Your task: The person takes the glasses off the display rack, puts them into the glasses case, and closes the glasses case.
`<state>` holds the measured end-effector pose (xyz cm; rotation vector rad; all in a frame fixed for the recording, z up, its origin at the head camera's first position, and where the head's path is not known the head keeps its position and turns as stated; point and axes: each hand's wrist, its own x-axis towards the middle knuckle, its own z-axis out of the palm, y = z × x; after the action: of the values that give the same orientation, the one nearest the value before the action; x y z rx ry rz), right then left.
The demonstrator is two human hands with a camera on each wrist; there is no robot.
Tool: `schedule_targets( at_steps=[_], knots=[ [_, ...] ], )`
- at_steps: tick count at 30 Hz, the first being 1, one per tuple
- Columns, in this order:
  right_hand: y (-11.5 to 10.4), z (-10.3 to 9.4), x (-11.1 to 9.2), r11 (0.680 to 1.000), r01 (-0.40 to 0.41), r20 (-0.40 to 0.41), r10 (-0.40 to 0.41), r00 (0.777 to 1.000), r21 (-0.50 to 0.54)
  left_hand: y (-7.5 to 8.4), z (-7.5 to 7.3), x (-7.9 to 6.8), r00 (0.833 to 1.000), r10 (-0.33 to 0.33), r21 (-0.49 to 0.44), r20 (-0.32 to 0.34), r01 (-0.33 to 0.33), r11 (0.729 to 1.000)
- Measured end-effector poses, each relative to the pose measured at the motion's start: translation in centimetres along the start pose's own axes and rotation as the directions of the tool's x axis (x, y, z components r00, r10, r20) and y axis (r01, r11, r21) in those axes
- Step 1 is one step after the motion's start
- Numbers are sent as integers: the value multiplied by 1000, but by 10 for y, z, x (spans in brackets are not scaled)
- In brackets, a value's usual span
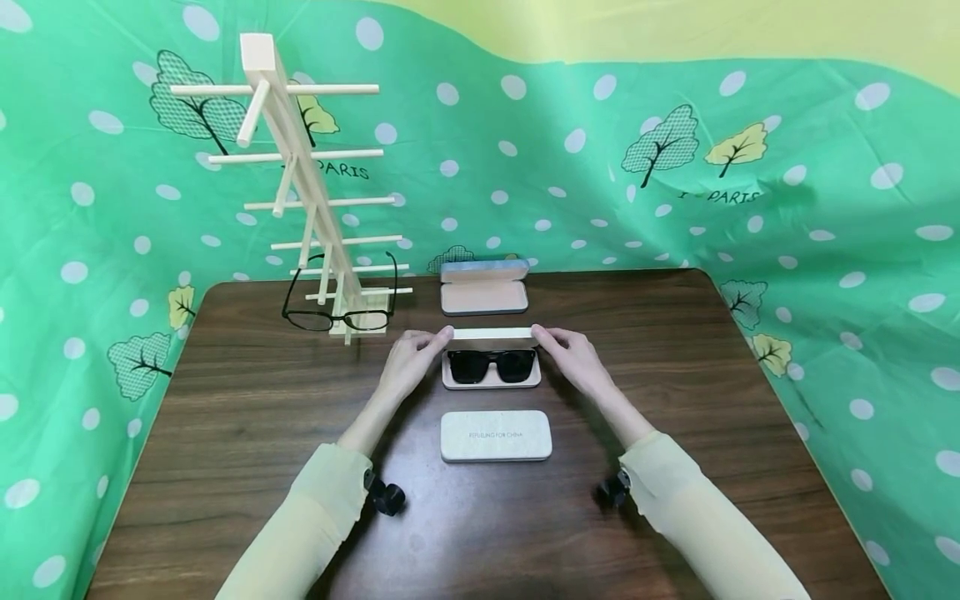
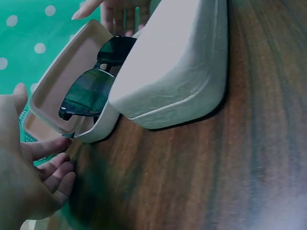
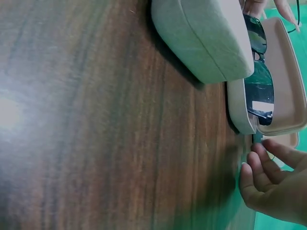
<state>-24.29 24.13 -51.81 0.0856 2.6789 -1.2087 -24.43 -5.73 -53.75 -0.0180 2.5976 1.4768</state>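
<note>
An open glasses case point(image 1: 491, 386) sits mid-table between a far open case point(image 1: 483, 300) and a near closed one point(image 1: 496, 446), its long axis running left to right, lid point(image 1: 492, 333) raised on the far side, the sunglasses point(image 1: 471, 367) inside facing near. Both forearms slant inward: the left hand point(image 1: 408, 360), thumb spread from relaxed fingers, touches the lid's left end; the right hand point(image 1: 576, 358) meets its right end, whether pinching cannot be told.

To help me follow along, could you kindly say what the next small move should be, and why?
Perhaps tip the raised white lid further back: the left hand and right hand are at its ends, and the black plastic-looking sunglasses lying in the white oblong case might then lift out more easily.
</note>
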Motion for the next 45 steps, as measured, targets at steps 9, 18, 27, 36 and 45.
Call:
schedule_targets(
  at_steps=[9, 18, 27, 36, 45],
  knots=[
    [-8, -8, 7, 996, -76, 134, 82, 988, -45, 9, -5, 5, 994, -66, 26, 81, 65, 998],
    [-10, -9, 9, 995, -54, 157, 66, 985, -84, 11, -7, 7, 991, -87, 39, 102, 83, 996],
    [-9, -11, 11, 995, -78, 211, 90, 973, -67, 12, -11, 6, 985, -99, 70, 139, 90, 993],
    [-6, -13, 12, 995, -86, 244, 98, 965, -59, 9, -13, 6, 982, -78, 84, 171, 64, 994],
    [-5, -12, 12, 995, -53, 225, 70, 972, -81, 4, -11, 4, 986, -45, 75, 162, 33, 997]
  ],
)
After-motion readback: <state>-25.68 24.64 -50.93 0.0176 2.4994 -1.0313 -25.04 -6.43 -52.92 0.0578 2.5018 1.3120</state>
